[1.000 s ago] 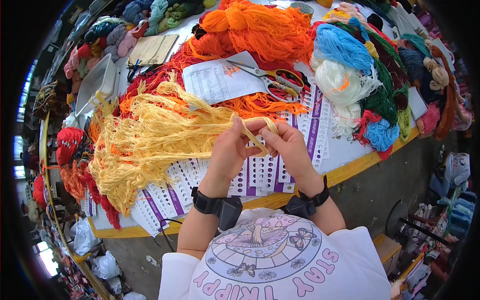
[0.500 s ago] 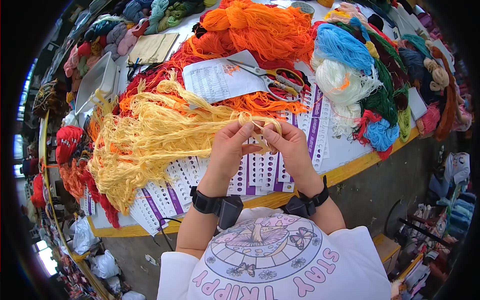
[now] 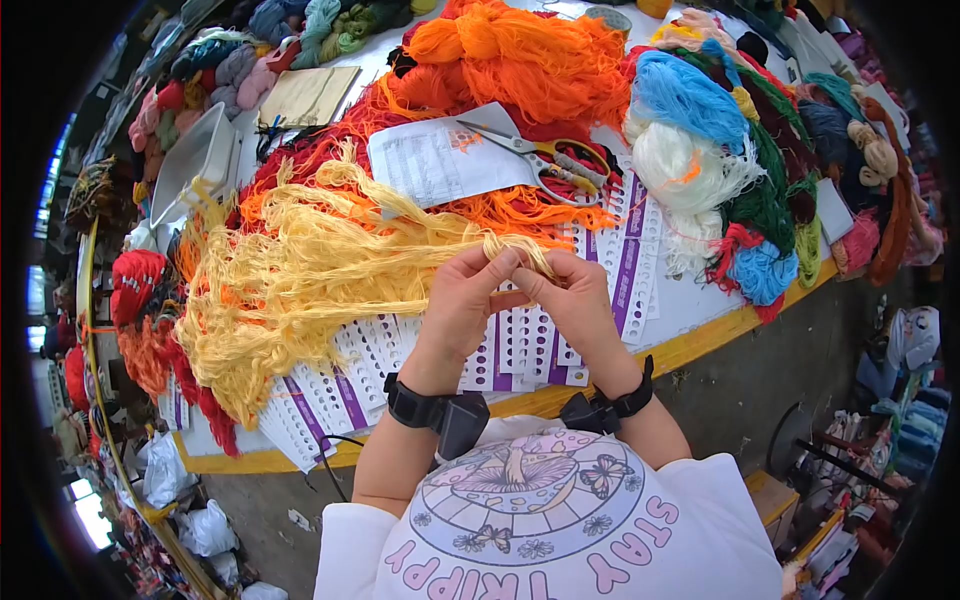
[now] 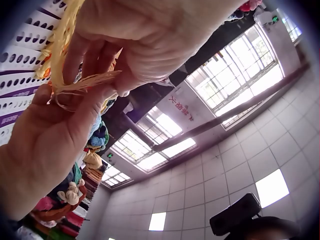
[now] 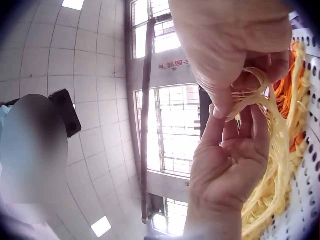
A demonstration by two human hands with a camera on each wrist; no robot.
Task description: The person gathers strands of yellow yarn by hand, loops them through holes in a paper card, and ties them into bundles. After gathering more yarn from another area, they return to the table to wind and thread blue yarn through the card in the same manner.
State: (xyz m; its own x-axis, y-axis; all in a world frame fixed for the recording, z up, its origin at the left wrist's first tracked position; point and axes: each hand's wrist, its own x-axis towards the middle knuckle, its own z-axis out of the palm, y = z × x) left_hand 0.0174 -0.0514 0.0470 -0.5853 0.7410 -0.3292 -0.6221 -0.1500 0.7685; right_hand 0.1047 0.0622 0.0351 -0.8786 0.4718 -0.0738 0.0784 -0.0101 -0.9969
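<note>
Pale yellow thread (image 3: pixel 330 255) lies in a large loose heap on the left half of the table, and one strand bundle runs right from it to the hands. My left hand (image 3: pixel 462 300) pinches this bundle between thumb and fingers. Close against it, my right hand (image 3: pixel 575 300) pinches the looped end, the two thumb tips almost meeting. In the left wrist view a short tail of yellow thread (image 4: pixel 90 80) shows between the fingers. The right wrist view shows the yellow loop (image 5: pixel 257 90) bending around at the fingertips.
Orange-handled scissors (image 3: pixel 560 165) lie on a printed sheet (image 3: pixel 430 160) behind the hands. White punched cards (image 3: pixel 500 350) spread along the table's yellow front edge (image 3: pixel 540 402). Orange hanks (image 3: pixel 510 60) pile at the back; white thread (image 3: pixel 690 170) and blue thread (image 3: pixel 690 95) lie to the right.
The right hand has moved closer to the left, and the thumbs have come together. The open yellow loop between the hands has drawn smaller at the fingertips.
</note>
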